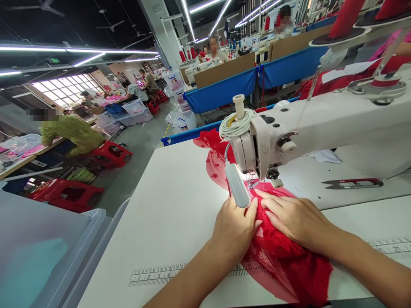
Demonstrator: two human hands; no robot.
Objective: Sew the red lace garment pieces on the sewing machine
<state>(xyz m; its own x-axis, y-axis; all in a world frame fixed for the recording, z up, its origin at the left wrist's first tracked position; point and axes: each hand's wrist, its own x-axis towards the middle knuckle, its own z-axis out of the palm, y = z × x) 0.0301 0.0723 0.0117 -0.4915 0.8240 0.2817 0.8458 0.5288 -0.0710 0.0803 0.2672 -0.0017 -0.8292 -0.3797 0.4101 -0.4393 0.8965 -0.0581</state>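
Note:
Sheer red lace fabric [279, 244] runs under the needle area of a white sewing machine [337, 124] and drapes toward the table's front edge. My left hand [236, 226] is closed on the fabric's left side, thumb and index finger at its edge; a small grey lamp [237, 186] hides some fingertips. On the right side, my right hand [292, 216] rests on the fabric with its fingers stretched toward the presser foot [250, 183]; its thumb is hidden. More of the sheer red cloth spreads out behind the machine head.
Thread snips [353, 184] lie on the machine bed at right. A printed ruler [157, 275] crosses the white table [144, 226]. Pale plastic bins [41, 244] stand at left, beside red stools [64, 194]. Red thread cones [346, 19] stand above the machine. Several people work at other tables.

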